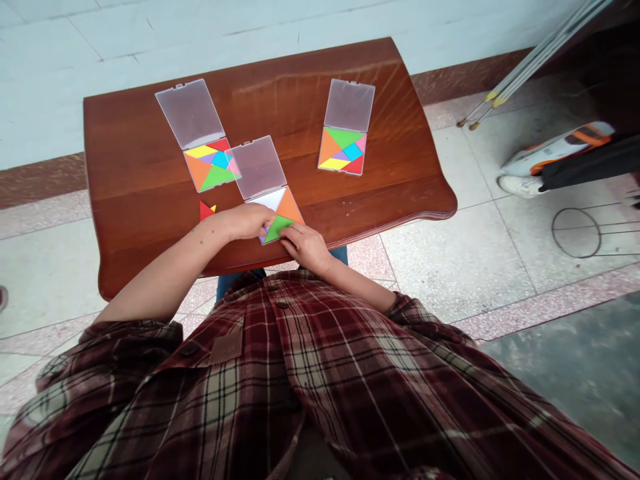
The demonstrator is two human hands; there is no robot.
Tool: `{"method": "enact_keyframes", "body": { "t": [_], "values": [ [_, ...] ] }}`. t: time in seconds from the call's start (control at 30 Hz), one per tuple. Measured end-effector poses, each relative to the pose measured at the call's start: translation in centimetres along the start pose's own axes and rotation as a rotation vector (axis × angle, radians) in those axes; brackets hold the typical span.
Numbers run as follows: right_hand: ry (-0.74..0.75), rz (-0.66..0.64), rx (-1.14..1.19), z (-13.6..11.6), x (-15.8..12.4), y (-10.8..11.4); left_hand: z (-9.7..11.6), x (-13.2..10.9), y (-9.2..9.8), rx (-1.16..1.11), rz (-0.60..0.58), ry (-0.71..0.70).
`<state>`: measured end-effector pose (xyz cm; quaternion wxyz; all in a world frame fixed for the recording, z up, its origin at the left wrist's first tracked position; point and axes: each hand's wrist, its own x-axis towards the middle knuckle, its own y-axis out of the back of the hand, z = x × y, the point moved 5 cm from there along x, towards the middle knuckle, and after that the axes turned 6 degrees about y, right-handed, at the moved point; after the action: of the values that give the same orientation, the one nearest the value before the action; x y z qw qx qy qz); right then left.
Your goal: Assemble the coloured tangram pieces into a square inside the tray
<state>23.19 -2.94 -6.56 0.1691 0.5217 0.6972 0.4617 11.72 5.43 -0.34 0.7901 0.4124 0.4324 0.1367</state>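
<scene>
An open clear plastic tangram case lies near the table's front edge, its lid folded back. Inside it are an orange triangle, a green triangle and a sliver of a purple piece; a pale area shows at the back. My left hand reaches over the case's left side, fingers curled down by the purple piece, hiding what they hold. My right hand is at the front right corner, bent fingertips on the green triangle's edge. A red piece and a yellow piece lie left of my left wrist.
Two more open tangram cases, one at back left and one at right, hold full sets of coloured pieces. The near case's lid overlaps the left one. Beyond the brown wooden table are crutches, a person's shoe and a wire frame.
</scene>
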Motion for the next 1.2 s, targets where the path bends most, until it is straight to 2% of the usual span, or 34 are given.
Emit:
{"method": "enact_keyframes", "body": {
  "t": [0.1,0.17,0.27,0.33,0.43,0.57,0.63,0.73,0.87,0.97,1.07,1.13,1.2],
  "values": [
    [0.013,0.051,0.007,0.0,-0.4,0.1,-1.3,-0.6,0.7,-0.172,0.087,0.014],
    [0.028,0.081,0.008,0.0,-0.6,0.1,-3.1,-1.5,1.0,-0.371,0.142,0.084],
    [0.039,0.101,-0.008,0.1,-0.8,-0.1,-6.2,-4.2,0.8,-0.658,0.317,0.205],
    [0.041,0.106,-0.02,0.2,-0.9,-0.2,-8.1,-6.6,-0.2,-0.762,0.447,0.3],
    [0.042,0.12,-0.018,0.3,-0.9,-0.3,-10.1,-9.9,-3.0,-0.836,0.569,0.459],
    [0.058,0.142,-0.025,0.3,-0.9,-0.2,-11.2,-11.4,-6.6,-0.902,0.556,0.591],
    [0.063,0.141,-0.026,0.3,-0.9,-0.3,-11.6,-11.2,-7.2,-0.887,0.623,0.618],
    [0.062,0.143,-0.022,0.4,-1.0,-0.4,-12.1,-10.5,-7.1,-0.781,0.699,0.619],
    [0.048,0.155,0.026,0.6,-1.1,-0.4,-11.8,-10.3,-6.3,-0.504,0.723,0.642],
    [0.019,0.209,0.144,0.7,-1.2,0.1,-10.4,-10.4,-5.7,-0.323,0.764,0.657],
    [-0.037,0.313,0.22,1.1,-1.4,1.3,-7.4,-9.2,-5.1,-0.285,0.773,0.552],
    [-0.07,0.363,0.208,1.5,-1.5,1.9,-4.6,-7.4,-4.8,-0.294,0.677,0.442],
    [-0.082,0.349,0.178,1.8,-1.5,2.1,-1.9,-5.4,-4.4,-0.288,0.552,0.357]
  ]
}}
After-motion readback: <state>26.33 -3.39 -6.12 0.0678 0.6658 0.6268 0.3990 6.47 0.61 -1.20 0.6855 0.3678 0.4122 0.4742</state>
